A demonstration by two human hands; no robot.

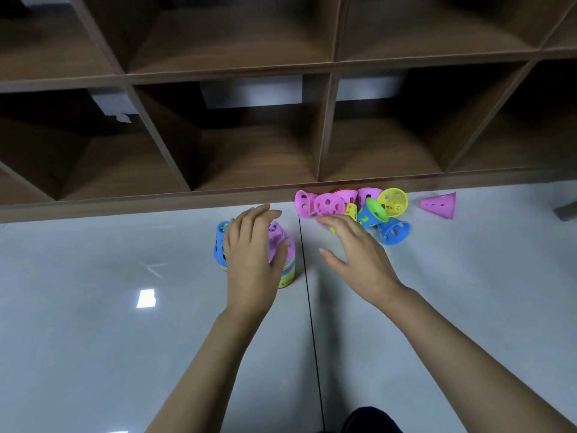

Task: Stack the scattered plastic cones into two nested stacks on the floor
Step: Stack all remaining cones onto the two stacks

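Note:
Two nested stacks stand side by side on the floor: one topped by a blue cone (220, 245), the other topped by a pink cone (281, 245) with many coloured rims below it. My left hand (253, 254) hovers over both with fingers spread, partly hiding them. To the right, a heap of loose cones lies against the shelf base: pink cones (324, 204), a yellow cone (392, 201), a green-rimmed blue cone (373, 212) and a blue cone (394, 232). My right hand (359, 254) is open just before this heap. A lone pink cone (439, 204) lies further right.
A wooden cubby shelf (324, 126) runs along the far edge of the pale tiled floor (125, 323). A dark floor joint (309, 307) passes between my hands. A dark object (565, 210) sits at the right edge. My knee (368, 421) shows at the bottom.

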